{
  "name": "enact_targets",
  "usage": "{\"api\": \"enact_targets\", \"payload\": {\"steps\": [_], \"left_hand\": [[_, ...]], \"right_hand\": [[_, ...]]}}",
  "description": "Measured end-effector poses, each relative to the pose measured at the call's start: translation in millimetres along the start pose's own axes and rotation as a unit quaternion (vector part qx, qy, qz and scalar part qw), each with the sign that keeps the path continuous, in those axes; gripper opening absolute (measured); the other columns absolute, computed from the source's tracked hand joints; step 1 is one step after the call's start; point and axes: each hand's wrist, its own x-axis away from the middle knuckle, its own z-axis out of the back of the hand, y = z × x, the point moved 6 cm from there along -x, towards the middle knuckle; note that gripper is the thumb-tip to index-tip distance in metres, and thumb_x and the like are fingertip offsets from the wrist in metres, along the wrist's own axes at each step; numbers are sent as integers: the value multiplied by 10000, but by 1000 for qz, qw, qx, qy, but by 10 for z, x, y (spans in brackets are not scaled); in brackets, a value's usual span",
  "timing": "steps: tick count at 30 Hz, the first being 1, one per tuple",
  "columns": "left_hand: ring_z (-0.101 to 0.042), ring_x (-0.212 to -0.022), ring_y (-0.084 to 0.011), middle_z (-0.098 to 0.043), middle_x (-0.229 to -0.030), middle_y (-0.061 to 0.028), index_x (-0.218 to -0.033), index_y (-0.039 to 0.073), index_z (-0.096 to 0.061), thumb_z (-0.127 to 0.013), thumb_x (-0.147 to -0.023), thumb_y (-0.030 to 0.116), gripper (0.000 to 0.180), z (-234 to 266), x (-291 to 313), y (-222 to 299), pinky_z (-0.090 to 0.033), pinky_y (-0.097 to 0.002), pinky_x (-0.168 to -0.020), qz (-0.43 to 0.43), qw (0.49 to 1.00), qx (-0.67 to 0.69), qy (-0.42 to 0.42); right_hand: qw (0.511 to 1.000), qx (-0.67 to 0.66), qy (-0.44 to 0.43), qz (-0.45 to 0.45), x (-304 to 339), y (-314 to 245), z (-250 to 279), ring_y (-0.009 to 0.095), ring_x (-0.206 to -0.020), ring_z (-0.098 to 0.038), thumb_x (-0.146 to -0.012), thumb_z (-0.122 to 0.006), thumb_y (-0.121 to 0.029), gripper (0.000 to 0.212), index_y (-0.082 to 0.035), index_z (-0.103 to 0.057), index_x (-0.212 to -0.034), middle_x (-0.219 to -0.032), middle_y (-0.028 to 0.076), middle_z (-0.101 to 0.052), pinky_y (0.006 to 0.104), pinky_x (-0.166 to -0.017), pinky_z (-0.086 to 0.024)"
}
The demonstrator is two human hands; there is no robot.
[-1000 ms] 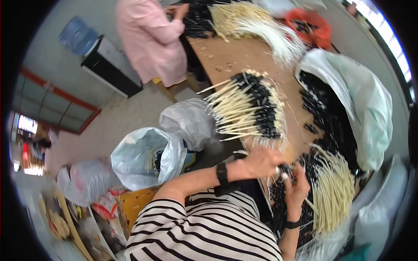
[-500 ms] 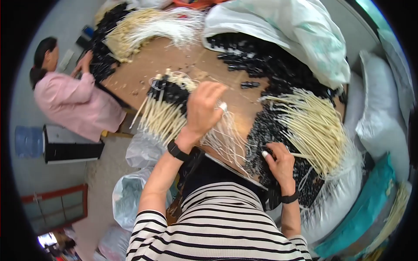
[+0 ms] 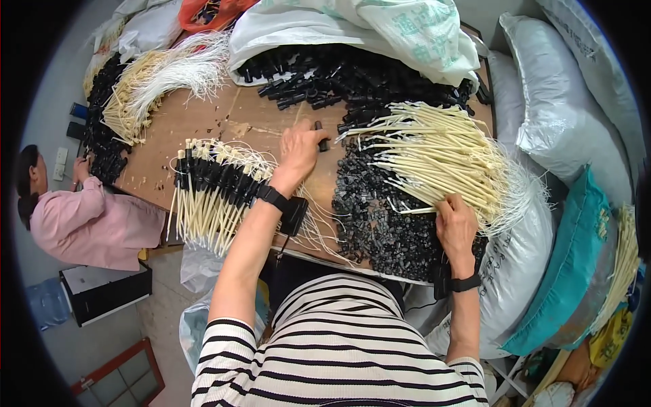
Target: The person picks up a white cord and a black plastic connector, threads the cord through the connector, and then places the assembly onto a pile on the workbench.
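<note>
A short black plastic tube (image 3: 321, 136) is pinched between the thumb and fingers of my left hand (image 3: 298, 152), just above the wooden table. My right hand (image 3: 458, 224) is closed at the near edge of a heap of thin cream tubes with white wires (image 3: 441, 152); what its fingertips grip is hidden. Small black plastic parts (image 3: 373, 203) lie heaped between my hands. To the left of my left forearm is a row of joined pieces (image 3: 210, 183), black bodies with cream tubes and thin white wires.
Black tubes (image 3: 325, 74) spill from a white woven sack (image 3: 352, 27) at the far side. Another bundle of white wires (image 3: 183, 68) lies far left, near a person in pink (image 3: 95, 224). Full sacks (image 3: 563, 102) and a teal sack (image 3: 556, 271) stand right of the wooden table (image 3: 237, 112).
My view has shifted, so the table contents sit farther left. A black tube now shows in my left hand. My right hand has moved from the small black parts to the cream tubes.
</note>
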Motion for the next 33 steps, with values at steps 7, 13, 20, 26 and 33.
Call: {"api": "enact_targets", "payload": {"steps": [7,13,20,26,33], "left_hand": [[-565,-746,-299,-551,-843,-106,-1002,85,-654,-650,-684,22,324,124,331,214,-466,-386,-678,-52,997,55,14],[-575,-736,-204,-599,-798,-79,-941,78,-625,-639,-779,104,165,99,700,464,-451,-317,-667,77,919,359,-142],[-497,-715,-58,-561,-787,28,-1014,52,-632,-631,-827,48,187,75,846,543,-409,-227,-626,130,886,405,-187],[-581,-828,-335,-594,-868,-100,-939,91,-609,-662,-669,21,284,261,878,799,-480,-414,-692,-74,949,277,-132],[-573,-780,-240,-523,-734,-55,-1001,161,-654,-600,-712,-52,363,390,876,773,-467,-354,-640,-173,965,188,54]], "right_hand": [[996,50,-45,62,-91,-59,59,269,-787,-569,-681,-618,-1,124,-62,-599,-788,-859,72,-569,373,-745,-398],[986,-65,81,128,-201,-254,246,254,-773,-554,-736,-631,-28,153,-74,-614,-881,-763,66,-540,406,-776,-384],[975,-129,9,182,-202,-836,39,219,-499,-507,-784,-672,-93,304,-157,-684,-1081,-641,38,-447,353,-449,-398],[970,-166,-42,173,-133,-1047,-103,234,-523,-534,-770,-663,-54,325,-148,-681,-1081,-674,53,-480,347,-471,-417],[985,21,-169,-6,-132,-667,-73,318,-686,-644,-723,-749,-183,317,-90,-658,-1011,-857,149,-654,413,-556,-483]]}}
